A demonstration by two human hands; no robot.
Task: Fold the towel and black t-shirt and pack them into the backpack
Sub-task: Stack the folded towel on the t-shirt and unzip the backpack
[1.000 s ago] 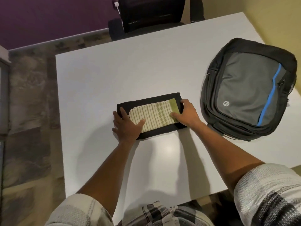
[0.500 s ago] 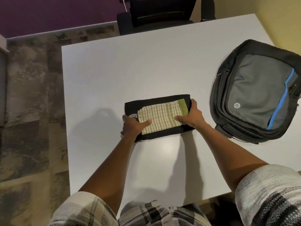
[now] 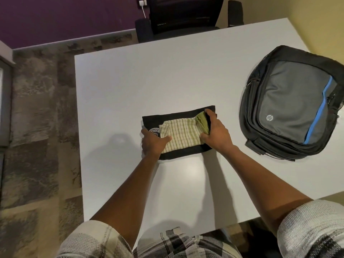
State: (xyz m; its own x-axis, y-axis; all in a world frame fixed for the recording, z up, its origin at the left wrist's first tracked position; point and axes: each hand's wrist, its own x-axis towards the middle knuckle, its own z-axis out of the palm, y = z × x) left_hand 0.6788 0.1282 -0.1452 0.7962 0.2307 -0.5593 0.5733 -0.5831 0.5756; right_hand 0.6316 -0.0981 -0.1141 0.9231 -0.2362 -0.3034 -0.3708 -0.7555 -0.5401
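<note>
While the backpack (image 3: 290, 101) lies zipped by the table's (image 3: 130, 81) right edge, the left hand (image 3: 152, 144) and right hand (image 3: 216, 134) grip the stacked towel (image 3: 180, 135) and black t-shirt (image 3: 178, 116) mid-table.

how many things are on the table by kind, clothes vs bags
Folded cloth items: 2, the striped towel lying on the black t-shirt
Bags: 1, the backpack
Total: 3 on the table
</note>
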